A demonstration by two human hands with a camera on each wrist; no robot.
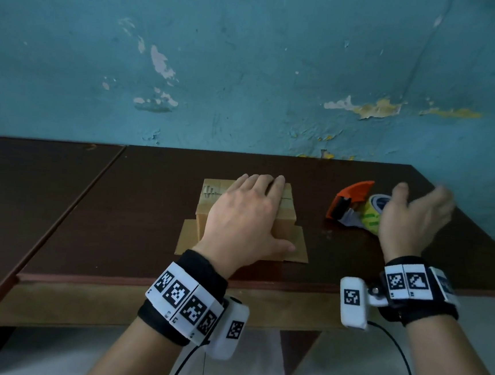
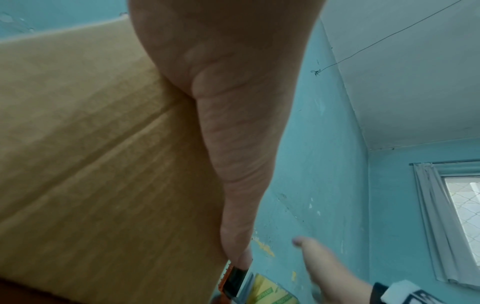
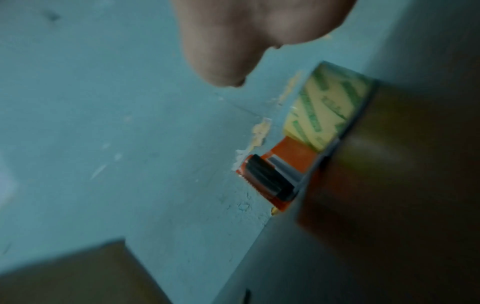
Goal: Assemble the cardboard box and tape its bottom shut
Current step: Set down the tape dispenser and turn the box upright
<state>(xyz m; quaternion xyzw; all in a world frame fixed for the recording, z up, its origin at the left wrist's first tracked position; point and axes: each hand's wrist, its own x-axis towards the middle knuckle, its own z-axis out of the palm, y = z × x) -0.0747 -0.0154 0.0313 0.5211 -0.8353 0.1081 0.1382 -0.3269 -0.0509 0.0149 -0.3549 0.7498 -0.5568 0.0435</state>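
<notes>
A small brown cardboard box [image 1: 286,208] stands on the dark wooden table [image 1: 149,196], with flaps spread flat around its base. My left hand [image 1: 247,214] lies flat on its top, fingers straight, thumb down the near side; in the left wrist view the palm [image 2: 233,102] presses the cardboard [image 2: 91,144]. To the right lies an orange tape dispenser [image 1: 350,199] with a yellow-green tape roll [image 1: 370,217]. My right hand [image 1: 414,217] hovers open just over the roll, blurred, touching nothing. The right wrist view shows the dispenser [image 3: 280,174] and roll [image 3: 327,111] below the fingers [image 3: 228,61].
A peeling blue wall [image 1: 250,68] rises right behind the table. A second table [image 1: 31,183] adjoins on the left. The table's right edge [image 1: 476,225] runs close past the dispenser. Cables hang from both wrist cameras below the front edge.
</notes>
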